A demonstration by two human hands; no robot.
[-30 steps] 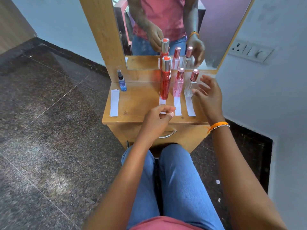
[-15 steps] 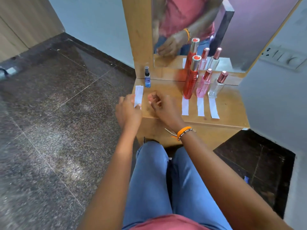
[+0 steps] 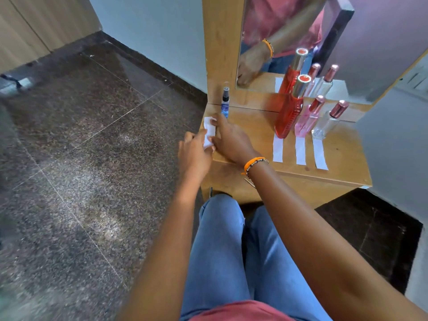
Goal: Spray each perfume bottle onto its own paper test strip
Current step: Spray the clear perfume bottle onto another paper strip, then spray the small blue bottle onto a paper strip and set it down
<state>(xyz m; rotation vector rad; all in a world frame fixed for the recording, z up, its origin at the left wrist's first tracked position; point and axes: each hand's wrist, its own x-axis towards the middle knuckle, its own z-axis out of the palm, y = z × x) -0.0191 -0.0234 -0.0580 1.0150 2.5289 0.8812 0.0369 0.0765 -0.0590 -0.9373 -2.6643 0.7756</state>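
Note:
A white paper strip (image 3: 209, 130) lies at the left edge of the wooden dressing table (image 3: 342, 156), just in front of a small blue spray bottle (image 3: 225, 102). My left hand (image 3: 194, 156) pinches the strip's near end. My right hand (image 3: 231, 140), with an orange bracelet at the wrist, grips the strip between forefinger at the far end and thumb at the near end. To the right stand a tall red bottle (image 3: 289, 114), a pink bottle (image 3: 309, 118) and a clear bottle (image 3: 328, 121), each capped and each behind its own white strip (image 3: 300, 150).
A mirror (image 3: 289, 38) in a wooden frame rises behind the bottles and reflects them and my arm. A wall closes in on the right. Dark stone floor (image 3: 92, 147) spreads to the left. My knees in blue jeans sit below the table's front edge.
Both hands have left the right-hand bottles and moved to the far-left strip, closing on it. The camera has swung left with them. The bottles have not moved.

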